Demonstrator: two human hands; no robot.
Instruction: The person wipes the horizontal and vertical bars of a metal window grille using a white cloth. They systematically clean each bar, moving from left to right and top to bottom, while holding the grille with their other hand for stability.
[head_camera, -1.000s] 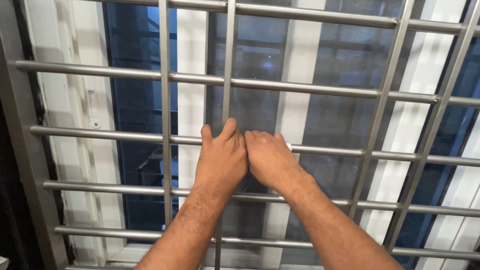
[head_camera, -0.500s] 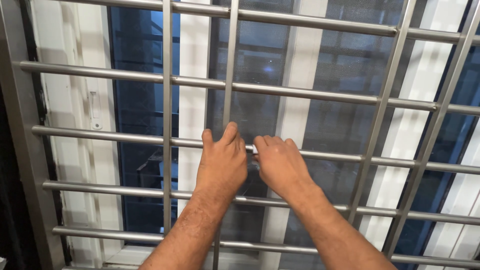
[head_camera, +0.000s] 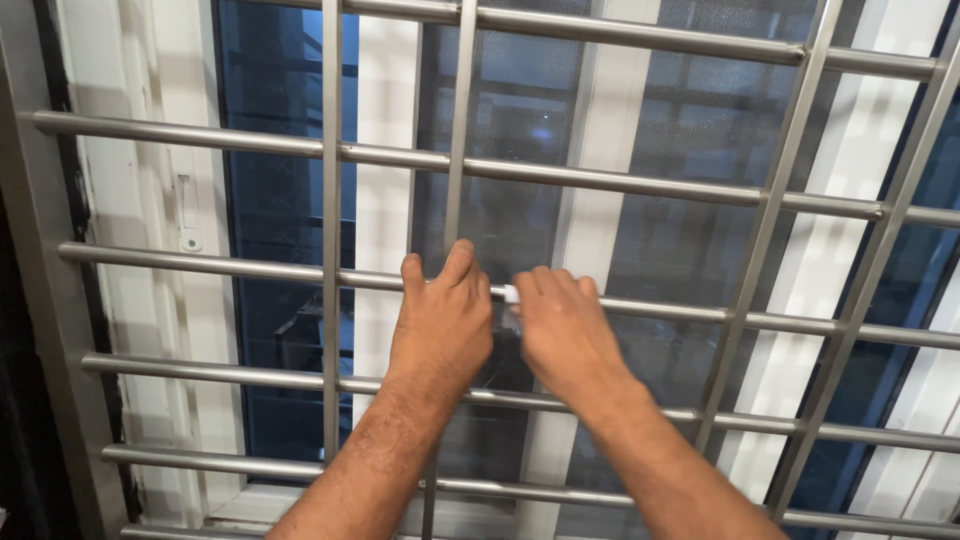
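The right hand (head_camera: 565, 335) was blurred, so its fingers could not be told apart clearly. A small white thing (head_camera: 511, 294) showed at its fingertips, mostly covered, and its kind could not be told. The left hand (head_camera: 443, 325) hid part of the upright bar (head_camera: 458, 120) and the crossbar (head_camera: 250, 268) behind it. Both forearms were cut off by the bottom edge. The metal grille (head_camera: 620, 182) ran past every edge. Behind the mesh screen (head_camera: 690, 250), the dark view outside was too dim to make out.
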